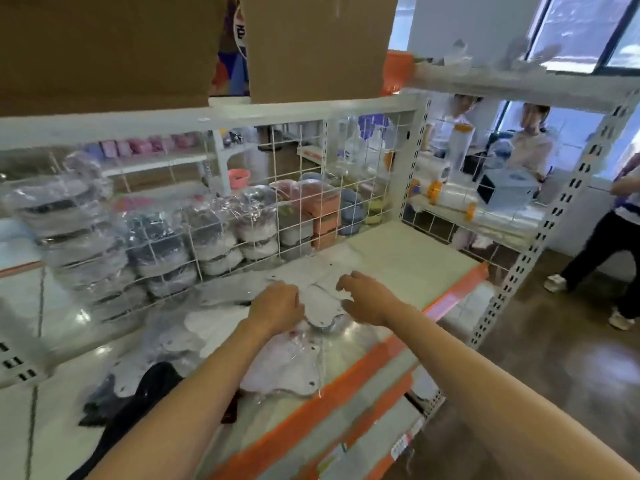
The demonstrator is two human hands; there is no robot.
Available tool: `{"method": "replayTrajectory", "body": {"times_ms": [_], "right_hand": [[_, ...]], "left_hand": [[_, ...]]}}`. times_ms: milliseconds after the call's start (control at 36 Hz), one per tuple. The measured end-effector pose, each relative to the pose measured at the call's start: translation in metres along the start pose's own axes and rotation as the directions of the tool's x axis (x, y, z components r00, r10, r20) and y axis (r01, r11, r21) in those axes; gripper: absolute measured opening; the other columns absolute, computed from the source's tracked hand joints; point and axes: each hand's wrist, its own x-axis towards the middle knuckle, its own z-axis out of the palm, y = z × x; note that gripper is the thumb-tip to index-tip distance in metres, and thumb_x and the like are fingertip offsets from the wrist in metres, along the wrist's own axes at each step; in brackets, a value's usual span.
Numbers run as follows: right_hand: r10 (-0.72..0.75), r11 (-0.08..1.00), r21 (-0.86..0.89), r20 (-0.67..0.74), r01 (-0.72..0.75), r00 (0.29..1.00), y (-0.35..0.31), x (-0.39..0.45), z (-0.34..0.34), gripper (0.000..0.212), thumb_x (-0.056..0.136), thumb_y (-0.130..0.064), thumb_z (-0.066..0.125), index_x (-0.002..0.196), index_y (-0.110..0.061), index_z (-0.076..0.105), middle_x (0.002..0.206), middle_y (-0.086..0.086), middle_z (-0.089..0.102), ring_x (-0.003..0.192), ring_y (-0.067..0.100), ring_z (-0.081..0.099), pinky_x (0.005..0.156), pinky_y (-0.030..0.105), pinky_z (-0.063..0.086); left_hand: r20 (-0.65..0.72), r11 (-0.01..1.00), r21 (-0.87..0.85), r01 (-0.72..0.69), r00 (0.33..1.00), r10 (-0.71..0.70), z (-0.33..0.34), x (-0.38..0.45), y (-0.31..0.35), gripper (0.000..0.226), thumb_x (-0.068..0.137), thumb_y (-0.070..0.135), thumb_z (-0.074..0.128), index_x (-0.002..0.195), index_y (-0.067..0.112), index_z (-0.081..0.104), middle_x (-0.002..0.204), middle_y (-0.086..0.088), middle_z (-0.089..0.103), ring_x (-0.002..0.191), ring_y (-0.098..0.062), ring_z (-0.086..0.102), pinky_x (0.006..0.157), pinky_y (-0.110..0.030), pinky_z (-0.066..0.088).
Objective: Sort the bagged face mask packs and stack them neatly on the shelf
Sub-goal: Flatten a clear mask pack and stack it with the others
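Observation:
Several clear bagged mask packs lie loose on the white shelf board (408,258). A grey-white pack (323,304) lies between my hands. My left hand (275,306) has its fingers curled over that pack's left edge. My right hand (367,299) hovers at its right edge with fingers bent; the blur hides whether it holds the pack. A larger pale pack (287,368) lies nearer the front edge. Dark packs (138,393) lie at the lower left. Stacked packs (156,244) stand behind the wire grid (304,188).
Cardboard boxes (311,46) sit on the shelf above. The shelf's orange front rail (363,368) runs diagonally below my arms. Perforated uprights (519,265) stand at the right. Three people (530,140) are beyond the rack on the right, on a brown floor.

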Motion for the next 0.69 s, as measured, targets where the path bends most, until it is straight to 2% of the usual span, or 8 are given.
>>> {"method": "replayTrajectory", "body": {"times_ms": [139,222,306,361,444,556,639,694], "right_hand": [[-0.075,0.995,0.079,0.1,0.068,0.992,-0.007,0.045,0.022,0.047,0.092,-0.015,0.052,0.138,-0.014,0.04,0.137,0.011,0.043,0.124,0.029,0.043,0.102,0.035,0.038],[-0.091,0.991,0.11,0.13,0.077,0.987,-0.015,0.073,0.031,0.05,0.091,-0.028,0.055,0.138,-0.018,0.041,0.138,0.01,0.044,0.125,0.028,0.043,0.103,0.035,0.037],[-0.099,0.99,0.108,0.103,0.088,0.99,-0.021,0.103,0.035,0.069,0.084,-0.045,0.06,0.143,-0.018,0.034,0.143,0.009,0.04,0.128,0.029,0.041,0.107,0.038,0.036],[-0.1,0.993,0.083,0.173,0.087,0.98,-0.022,0.117,0.04,0.078,0.083,-0.052,0.06,0.144,-0.016,0.03,0.142,0.011,0.041,0.127,0.03,0.043,0.106,0.039,0.038],[-0.176,0.983,-0.004,0.232,0.181,0.957,-0.025,0.124,0.041,0.062,0.087,-0.049,0.055,0.135,-0.012,0.042,0.132,0.011,0.053,0.119,0.03,0.051,0.097,0.035,0.043],[-0.407,0.893,-0.101,0.235,0.439,0.883,-0.025,0.133,0.004,0.024,0.09,-0.017,0.053,0.108,-0.01,0.066,0.111,0.009,0.065,0.105,0.028,0.061,0.085,0.03,0.05],[-0.515,0.828,0.398,0.263,0.394,0.816,-0.01,0.142,-0.031,0.021,0.089,-0.008,0.058,0.07,-0.017,0.061,0.068,-0.001,0.062,0.073,0.022,0.066,0.061,0.022,0.05],[-0.552,0.619,0.754,0.218,0.22,0.804,0.001,0.143,-0.051,0.02,0.089,-0.005,0.061,0.07,-0.013,0.059,0.063,-0.001,0.058,0.059,0.012,0.058,0.056,0.017,0.049]], "left_hand": [[-0.014,0.997,-0.055,0.058,0.998,-0.059,-0.006,0.008,-0.02,0.016,0.088,0.015,0.048,0.09,0.009,0.062,0.089,-0.005,0.06,0.09,-0.025,0.06,0.066,-0.028,0.039],[-0.01,0.992,-0.053,0.117,0.993,-0.118,-0.01,0.007,-0.034,0.014,0.091,0.019,0.049,0.08,0.014,0.058,0.082,-0.004,0.054,0.084,-0.026,0.058,0.063,-0.028,0.035],[-0.044,0.97,-0.119,0.21,0.975,-0.216,-0.006,0.007,-0.052,0.027,0.088,0.02,0.051,0.063,0.023,0.042,0.077,-0.001,0.055,0.075,-0.021,0.053,0.062,-0.029,0.036],[-0.068,0.948,-0.179,0.263,0.958,-0.279,-0.005,0.004,-0.056,0.026,0.088,0.018,0.051,0.064,0.024,0.044,0.077,-0.002,0.058,0.075,-0.02,0.054,0.063,-0.029,0.039],[-0.097,0.905,-0.261,0.336,0.924,-0.371,-0.005,0.003,-0.051,0.012,0.089,0.015,0.053,0.078,0.016,0.058,0.079,0.001,0.06,0.077,-0.018,0.055,0.061,-0.024,0.038],[-0.117,0.759,-0.508,0.407,0.841,-0.529,-0.011,0.01,-0.037,0.014,0.089,0.025,0.062,0.097,0.014,0.058,0.086,0.004,0.057,0.081,-0.013,0.053,0.057,-0.009,0.036],[-0.112,0.671,-0.619,0.408,0.799,-0.59,-0.016,0.022,-0.023,0.04,0.085,0.04,0.065,0.111,0.01,0.058,0.103,-0.005,0.062,0.093,-0.018,0.058,0.074,-0.022,0.044],[-0.093,0.589,-0.708,0.389,0.776,-0.624,-0.024,0.027,-0.01,0.049,0.083,0.046,0.065,0.114,0.009,0.058,0.118,-0.011,0.061,0.107,-0.022,0.058,0.088,-0.034,0.044]]}}
